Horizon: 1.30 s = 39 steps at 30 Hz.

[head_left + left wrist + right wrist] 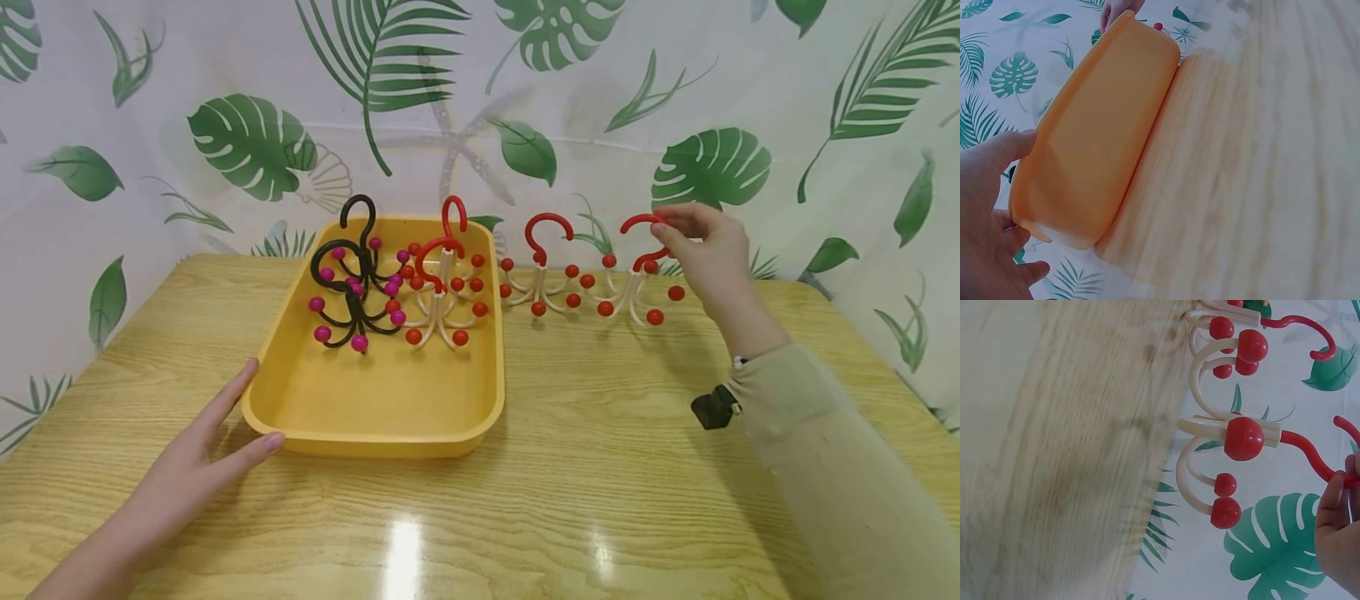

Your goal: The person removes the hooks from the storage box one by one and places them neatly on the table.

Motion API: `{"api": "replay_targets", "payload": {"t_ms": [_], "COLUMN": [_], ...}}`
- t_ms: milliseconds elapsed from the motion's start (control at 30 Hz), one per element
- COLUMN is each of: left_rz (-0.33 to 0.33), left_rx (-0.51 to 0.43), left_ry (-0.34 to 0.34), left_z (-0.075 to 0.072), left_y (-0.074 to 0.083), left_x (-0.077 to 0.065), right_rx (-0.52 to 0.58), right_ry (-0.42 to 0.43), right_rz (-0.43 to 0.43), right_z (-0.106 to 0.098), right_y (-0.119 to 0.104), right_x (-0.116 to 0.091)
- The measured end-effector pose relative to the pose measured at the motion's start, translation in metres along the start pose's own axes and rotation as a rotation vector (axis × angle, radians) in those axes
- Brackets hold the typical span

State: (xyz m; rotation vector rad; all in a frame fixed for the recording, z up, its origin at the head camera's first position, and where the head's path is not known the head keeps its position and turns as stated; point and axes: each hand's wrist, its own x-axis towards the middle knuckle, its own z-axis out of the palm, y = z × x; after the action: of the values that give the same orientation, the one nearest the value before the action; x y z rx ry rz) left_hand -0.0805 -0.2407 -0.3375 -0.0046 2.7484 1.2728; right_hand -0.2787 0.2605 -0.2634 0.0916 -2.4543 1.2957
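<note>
My right hand [708, 250] pinches the red hook of a cream claw hanger [630, 287] with red ball tips, held upright over the table's back right. The right wrist view shows the thumb and fingers on that red hook [1313, 453]. Just left of it is a second cream claw hanger [538, 283] with a red hook, beside the tray. My left hand [191, 467] rests at the front left corner of a yellow tray [375, 437], thumb on the front rim, fingers extended along the side. In the left wrist view, the thumb touches the tray's rim [1038, 147].
Inside the tray, towards its back, stand two black claw hangers [354, 304] with pink ball tips and two cream ones [438, 308] with red hooks. The wooden table [600, 458] meets a leaf-patterned backdrop [600, 108] behind.
</note>
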Motion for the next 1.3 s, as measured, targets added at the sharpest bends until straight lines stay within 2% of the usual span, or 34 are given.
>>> {"api": "replay_targets", "payload": {"t_ms": [267, 633, 1300], "left_rz": [0.005, 0.018, 0.015], "left_rx": [-0.007, -0.007, -0.007], "left_ry": [0.000, 0.003, -0.003], "left_z": [0.000, 0.000, -0.001], "left_y": [-0.001, -0.001, 0.000], "left_x": [0.000, 0.001, 0.000], "right_rx": [-0.039, -0.071, -0.089], "right_ry": [0.009, 0.034, 0.066], "right_rz": [0.052, 0.045, 0.099], "right_z": [0.007, 0.012, 0.017], "right_y": [0.006, 0.013, 0.020], "right_x": [0.005, 0.007, 0.012]}}
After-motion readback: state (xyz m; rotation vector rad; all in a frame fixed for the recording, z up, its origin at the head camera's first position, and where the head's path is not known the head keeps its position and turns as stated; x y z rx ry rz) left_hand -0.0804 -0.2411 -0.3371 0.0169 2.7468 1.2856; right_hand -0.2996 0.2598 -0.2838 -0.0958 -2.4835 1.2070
